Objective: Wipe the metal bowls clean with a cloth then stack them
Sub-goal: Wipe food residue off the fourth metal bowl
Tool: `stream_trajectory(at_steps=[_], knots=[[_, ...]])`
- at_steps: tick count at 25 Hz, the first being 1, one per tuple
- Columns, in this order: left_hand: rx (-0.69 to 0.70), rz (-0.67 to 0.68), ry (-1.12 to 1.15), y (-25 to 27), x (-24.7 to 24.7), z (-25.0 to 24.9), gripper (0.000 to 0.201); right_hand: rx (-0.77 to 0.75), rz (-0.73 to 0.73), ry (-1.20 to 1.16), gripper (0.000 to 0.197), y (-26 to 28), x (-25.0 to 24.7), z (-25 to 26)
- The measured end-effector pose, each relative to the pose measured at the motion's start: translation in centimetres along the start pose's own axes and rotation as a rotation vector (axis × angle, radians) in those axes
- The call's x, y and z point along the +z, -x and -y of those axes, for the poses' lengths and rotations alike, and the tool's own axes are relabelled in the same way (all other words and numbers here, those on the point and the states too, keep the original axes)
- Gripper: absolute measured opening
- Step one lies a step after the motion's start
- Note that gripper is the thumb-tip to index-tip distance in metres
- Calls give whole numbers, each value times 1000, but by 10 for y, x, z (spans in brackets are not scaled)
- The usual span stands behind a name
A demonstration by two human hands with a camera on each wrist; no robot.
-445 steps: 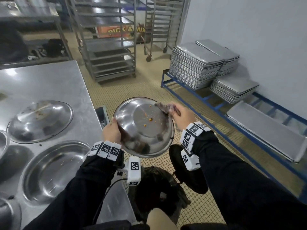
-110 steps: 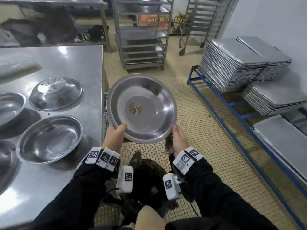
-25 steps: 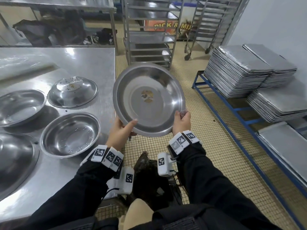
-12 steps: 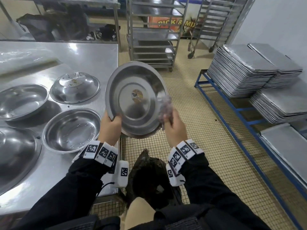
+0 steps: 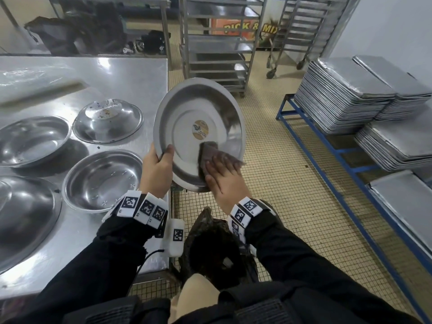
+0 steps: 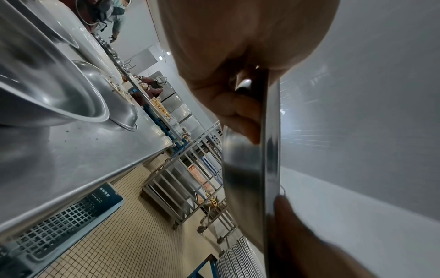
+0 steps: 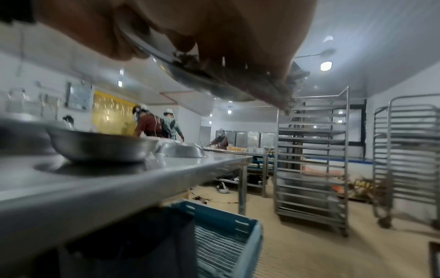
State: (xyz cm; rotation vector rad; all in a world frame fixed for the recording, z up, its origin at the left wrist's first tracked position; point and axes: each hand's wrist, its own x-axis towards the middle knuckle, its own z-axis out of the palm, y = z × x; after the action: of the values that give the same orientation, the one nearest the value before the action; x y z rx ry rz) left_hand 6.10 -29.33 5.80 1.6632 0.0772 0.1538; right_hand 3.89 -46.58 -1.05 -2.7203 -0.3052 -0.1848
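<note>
Steel bowl (image 5: 198,134), head view: held in the air off the table (image 5: 131,73) edge, tilted nearly upright, hollow side facing the person, round label at its centre. Left hand (image 5: 156,169) grips the lower-left rim, thumb inside, fingers behind. Right hand (image 5: 224,176) lies flat with fingers straight and together, pressing a brown cloth (image 5: 210,153) against the lower inner wall. Unwiped interior lies up and away from those fingertips, toward the label; judged next stroke runs that way. Four more bowls rest on the table to the left, the far one (image 5: 107,120) upturned and flecked with crumbs; none stacked yet.

Left wrist view: bowl (image 6: 269,150) seen edge-on, rim clamped between thumb (image 6: 309,235) and curled fingers (image 6: 238,109).

Right wrist view: blurred; the cloth (image 7: 273,90) is sandwiched between the hand and bowl (image 7: 190,75). Table bowls sit below, well apart.
</note>
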Motion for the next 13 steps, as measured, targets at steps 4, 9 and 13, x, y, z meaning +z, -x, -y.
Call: stream_trajectory(at_steps=[4, 9, 13], knots=[[29, -9, -9, 0, 4, -5, 22, 13, -102, -274, 56, 11, 7, 38], [-15, 29, 99, 4, 2, -12, 18, 212, -191, 6, 62, -2, -16, -15], [-153, 64, 194, 8, 3, -10, 11, 289, -422, -108, 56, -21, -45, -33]])
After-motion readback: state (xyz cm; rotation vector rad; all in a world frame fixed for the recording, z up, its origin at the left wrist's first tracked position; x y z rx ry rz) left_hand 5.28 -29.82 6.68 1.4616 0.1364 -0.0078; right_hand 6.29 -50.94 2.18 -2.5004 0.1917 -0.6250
